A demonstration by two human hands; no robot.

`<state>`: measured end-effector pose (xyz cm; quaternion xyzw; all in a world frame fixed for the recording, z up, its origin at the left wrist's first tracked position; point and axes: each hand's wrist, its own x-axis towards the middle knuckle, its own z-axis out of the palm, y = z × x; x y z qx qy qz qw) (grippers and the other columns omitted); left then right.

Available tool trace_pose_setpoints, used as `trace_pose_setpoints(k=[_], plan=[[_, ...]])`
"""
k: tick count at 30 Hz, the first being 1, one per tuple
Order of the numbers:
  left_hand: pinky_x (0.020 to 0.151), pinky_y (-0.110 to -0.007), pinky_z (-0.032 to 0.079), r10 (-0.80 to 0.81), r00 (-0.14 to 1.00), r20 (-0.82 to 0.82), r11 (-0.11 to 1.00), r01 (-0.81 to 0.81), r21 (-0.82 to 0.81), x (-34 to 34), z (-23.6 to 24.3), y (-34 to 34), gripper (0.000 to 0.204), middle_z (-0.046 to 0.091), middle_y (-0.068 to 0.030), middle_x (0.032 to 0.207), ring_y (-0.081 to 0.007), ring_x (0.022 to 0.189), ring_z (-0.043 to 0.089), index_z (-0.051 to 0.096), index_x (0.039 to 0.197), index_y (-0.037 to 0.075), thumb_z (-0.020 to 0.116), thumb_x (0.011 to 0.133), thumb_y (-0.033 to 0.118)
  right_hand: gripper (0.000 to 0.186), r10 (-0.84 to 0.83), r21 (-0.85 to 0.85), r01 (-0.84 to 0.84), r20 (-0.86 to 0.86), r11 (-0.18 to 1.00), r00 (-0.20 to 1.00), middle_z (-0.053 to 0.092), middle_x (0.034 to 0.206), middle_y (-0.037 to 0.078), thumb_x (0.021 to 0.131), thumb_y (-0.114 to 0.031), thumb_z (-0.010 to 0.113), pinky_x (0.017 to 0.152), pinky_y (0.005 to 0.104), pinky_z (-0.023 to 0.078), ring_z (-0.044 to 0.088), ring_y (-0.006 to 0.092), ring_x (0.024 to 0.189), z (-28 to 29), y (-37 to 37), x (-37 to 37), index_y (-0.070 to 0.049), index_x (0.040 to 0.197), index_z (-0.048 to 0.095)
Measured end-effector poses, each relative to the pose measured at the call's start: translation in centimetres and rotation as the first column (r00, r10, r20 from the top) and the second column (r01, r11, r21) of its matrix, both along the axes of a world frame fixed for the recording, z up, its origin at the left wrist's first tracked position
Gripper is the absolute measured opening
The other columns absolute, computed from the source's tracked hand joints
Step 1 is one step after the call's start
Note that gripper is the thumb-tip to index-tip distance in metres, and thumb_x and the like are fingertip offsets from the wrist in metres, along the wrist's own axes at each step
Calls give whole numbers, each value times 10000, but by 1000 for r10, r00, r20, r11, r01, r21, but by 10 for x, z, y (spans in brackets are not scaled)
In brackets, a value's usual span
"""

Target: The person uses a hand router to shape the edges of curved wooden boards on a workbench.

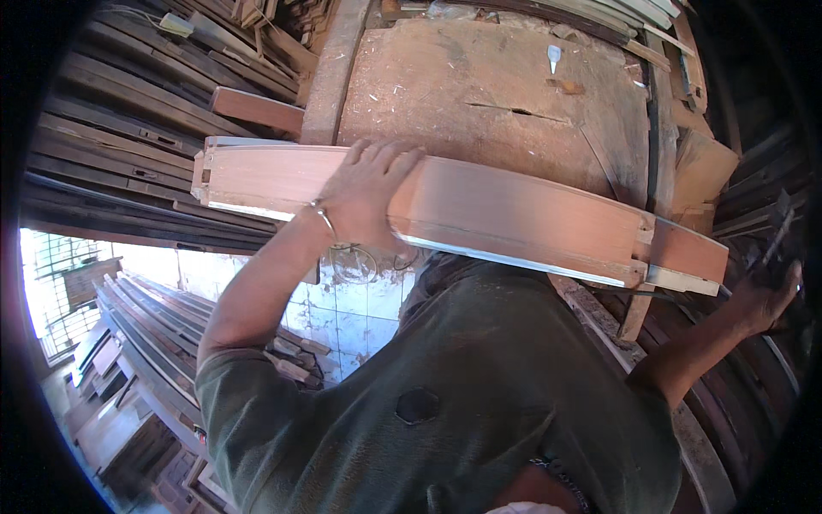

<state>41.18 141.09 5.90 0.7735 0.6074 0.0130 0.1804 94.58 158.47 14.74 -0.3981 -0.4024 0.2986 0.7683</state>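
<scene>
A long reddish-brown wooden board [514, 210] with notched ends lies crosswise in front of my body, along the near side of a worn workbench [479, 77]. My left hand [368, 188] is closed over it left of its middle, fingers across the far edge and thumb toward the near edge. A metal bangle circles that wrist. Out at the far right, my right hand [771, 300] is closed around something dark, away from the board. Shadow hides what it holds. Another wooden piece [689, 254] sticks out past the board's right end.
Wood shavings and a small white-and-blue bottle [554, 58] lie on the bench. Long timbers [128, 128] are stacked at the left, and more strips [599, 17] lie along the far edge. A reddish offcut [257, 109] pokes out behind the board. Pale tiled floor [360, 304] shows below.
</scene>
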Motion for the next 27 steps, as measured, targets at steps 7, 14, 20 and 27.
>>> trace_pose_setpoints(k=[7,14,20,27], plan=[[1163,-606,209,45,988,-147,991,-26,130,7,-15,-26,1299,394,-237,1430,-450,1363,347,357,1520,102,909,409,486,449,-288,-96,313,208,945,935,575,1365,149,800,-251,776,991,583,485,542,359,1230,-44,17,107,-103,1210,671],[1161,-631,198,50,963,-266,981,2,192,18,-11,-33,1255,369,-272,1435,-459,1369,334,393,1527,215,892,420,529,372,-59,-101,47,-119,994,991,622,1283,119,825,-91,780,989,424,537,617,272,1131,-92,33,195,-88,1186,691],[1154,-600,221,-83,977,-197,994,95,49,8,-9,-8,1248,367,-289,1433,-468,1356,342,345,1553,218,892,474,526,631,-400,213,496,863,842,308,585,1362,126,791,-25,767,1009,396,521,600,288,1187,-96,4,188,-111,1374,542],[1137,-551,278,-282,937,-204,952,247,-182,3,18,29,1233,346,-302,1429,-486,1308,380,272,1587,261,892,541,469,495,-301,-298,253,-127,921,945,522,1424,113,899,-325,725,1080,470,410,476,289,1306,-50,-41,97,-59,1302,614]])
